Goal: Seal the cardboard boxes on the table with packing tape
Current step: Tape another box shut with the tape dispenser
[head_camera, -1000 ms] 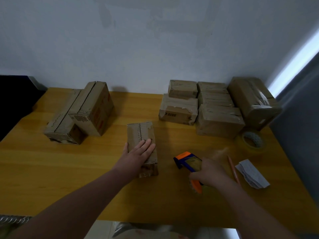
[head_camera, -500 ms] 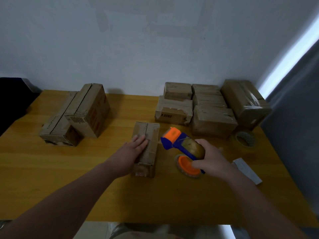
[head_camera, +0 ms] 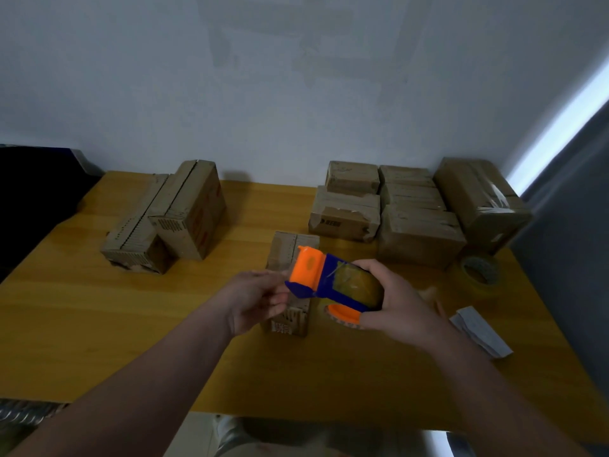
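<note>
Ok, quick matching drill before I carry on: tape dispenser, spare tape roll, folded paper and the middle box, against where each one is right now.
Things
1. tape dispenser
2. spare tape roll
3. folded paper
4. middle box

Places
A. flat on the table, near its right edge, on the near side
B. on the table, partly hidden behind the dispenser
C. gripped in the right hand, off the table
D. on the table beside the big box at the far right

Pairs: 1-C, 2-D, 3-A, 4-B
</note>
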